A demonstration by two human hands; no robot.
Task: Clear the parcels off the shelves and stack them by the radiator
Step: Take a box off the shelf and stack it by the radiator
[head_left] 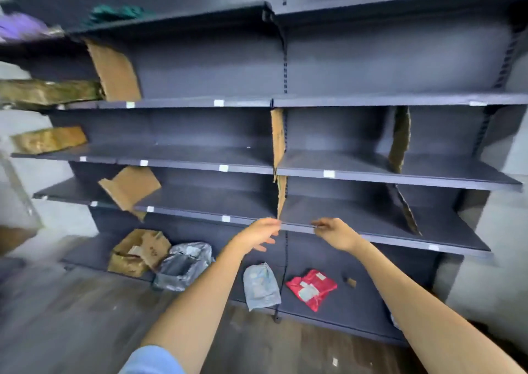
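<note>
Overhead, cardboard dividers (pixel 278 136) stand between bare dark shelves (pixel 205 161), while my left grip (pixel 258 232) and right grip (pixel 333 232) reach loose-fingered over a grey parcel (pixel 261 286) and red parcel (pixel 311 288) on the bottom shelf (pixel 357 305).

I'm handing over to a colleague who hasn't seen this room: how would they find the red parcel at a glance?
Start at the dark shelving unit and drop to its bottom shelf, near the floor. Right of the centre upright lies the red parcel, flat, with white labels on top. It is the only red thing there; the pale blue-grey bag to its left and the silver-grey bag further left are dull-coloured.
</note>
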